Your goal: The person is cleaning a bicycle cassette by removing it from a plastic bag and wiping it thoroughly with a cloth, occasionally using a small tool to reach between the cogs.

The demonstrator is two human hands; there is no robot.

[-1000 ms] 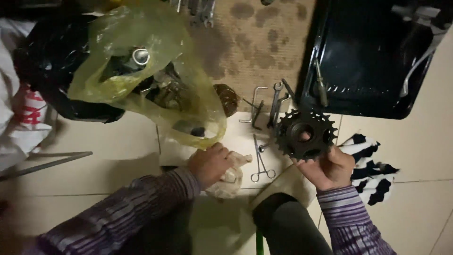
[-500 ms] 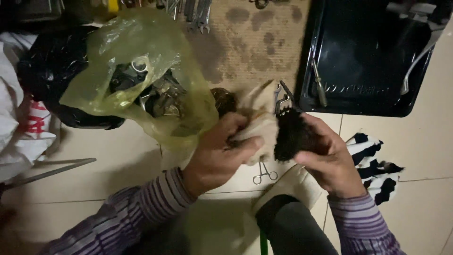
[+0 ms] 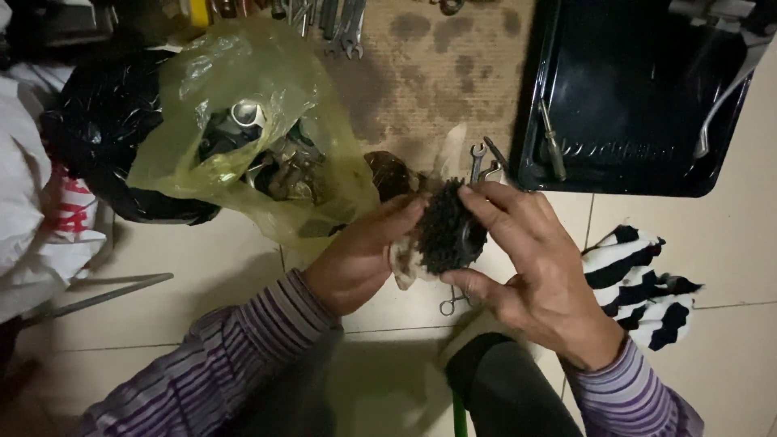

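My right hand (image 3: 538,279) grips a black toothed sprocket cluster (image 3: 447,231), turned edge-on above the tiled floor. My left hand (image 3: 360,259) presses a dirty pale rag (image 3: 405,263) against the cluster's left side. Both sleeves are purple striped. Small scissor-like forceps (image 3: 450,304) lie on the floor just under the hands, mostly hidden.
A yellow plastic bag (image 3: 243,137) of metal parts lies at upper left beside a black bag (image 3: 97,137). A black tray (image 3: 639,97) holding tools sits at upper right. Wrenches (image 3: 479,162) lie on brown cardboard (image 3: 429,73). A black-and-white striped cloth (image 3: 643,283) lies at right. A metal rod (image 3: 97,295) lies at left.
My left hand lifted the rag from the floor to the sprocket cluster. My right hand turned the cluster from face-up to edge-on and brought it toward the rag.
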